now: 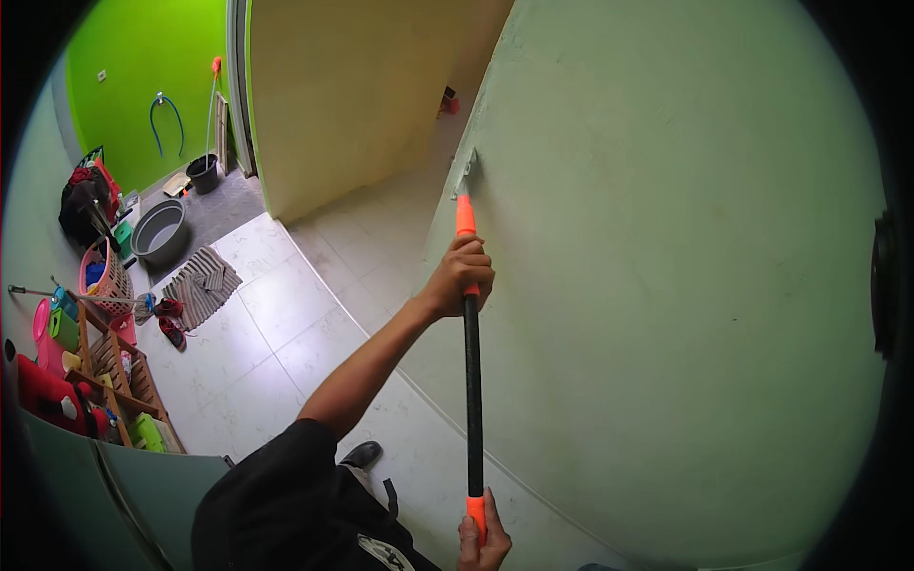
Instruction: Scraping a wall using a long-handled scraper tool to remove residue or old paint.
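My left hand (461,279) is wrapped around the upper orange grip of a long pole (473,390) with a black shaft. Lower down, my right hand (486,544) closes on the pole's bottom orange grip. The pole stands nearly straight up in front of me. At its top sits a narrow grey head (469,169), seen edge-on against the pale green wall (666,285) near that wall's left edge. What kind of head it is, I cannot make out.
A doorway opens left of the wall. Across the tiled floor (257,333) lie a striped mat (202,285) and dark red shoes (171,328). Farther left stand a grey tub (160,231), a black bucket (202,174), a pink laundry basket (116,283) and a wooden rack (143,390).
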`<state>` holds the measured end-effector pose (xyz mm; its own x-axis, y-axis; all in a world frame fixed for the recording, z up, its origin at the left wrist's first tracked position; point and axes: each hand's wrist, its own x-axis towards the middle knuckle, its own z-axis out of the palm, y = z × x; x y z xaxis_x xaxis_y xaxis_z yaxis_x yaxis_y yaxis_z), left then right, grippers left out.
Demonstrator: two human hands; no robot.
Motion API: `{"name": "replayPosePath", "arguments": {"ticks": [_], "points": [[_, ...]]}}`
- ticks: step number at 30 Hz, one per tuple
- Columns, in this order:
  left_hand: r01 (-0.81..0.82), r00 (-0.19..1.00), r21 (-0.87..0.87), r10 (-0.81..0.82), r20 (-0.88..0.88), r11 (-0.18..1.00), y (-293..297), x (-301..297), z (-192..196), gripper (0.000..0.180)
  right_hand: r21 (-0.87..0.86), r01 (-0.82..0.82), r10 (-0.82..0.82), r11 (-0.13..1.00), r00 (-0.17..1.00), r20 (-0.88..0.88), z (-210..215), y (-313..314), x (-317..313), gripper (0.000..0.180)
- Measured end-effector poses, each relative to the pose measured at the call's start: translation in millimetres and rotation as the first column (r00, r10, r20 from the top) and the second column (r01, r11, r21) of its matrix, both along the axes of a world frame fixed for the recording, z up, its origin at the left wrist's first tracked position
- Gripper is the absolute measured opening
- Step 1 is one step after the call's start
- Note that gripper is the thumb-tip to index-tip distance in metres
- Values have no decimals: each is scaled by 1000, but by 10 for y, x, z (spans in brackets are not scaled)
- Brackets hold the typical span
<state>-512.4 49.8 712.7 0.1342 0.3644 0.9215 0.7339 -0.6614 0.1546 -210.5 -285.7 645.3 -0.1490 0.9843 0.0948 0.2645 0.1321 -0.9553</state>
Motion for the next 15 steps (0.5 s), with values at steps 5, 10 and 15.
{"name": "replayPosePath", "arguments": {"ticks": [5, 10, 15], "points": [[138, 985, -9, -138, -104, 990, -28, -25, 58, 24, -7, -5, 5, 1000, 1000, -24, -2, 24, 10, 58], [72, 997, -64, -72, -1, 995, -35, -14, 111, 24, 25, -27, 27, 999, 1000, -4, 32, 34, 24, 60], [123, 992, -9, -124, -39, 992, -24, -35, 158, 24, -3, -40, 40, 999, 999, 9, 54, 29, 10, 62]]}}
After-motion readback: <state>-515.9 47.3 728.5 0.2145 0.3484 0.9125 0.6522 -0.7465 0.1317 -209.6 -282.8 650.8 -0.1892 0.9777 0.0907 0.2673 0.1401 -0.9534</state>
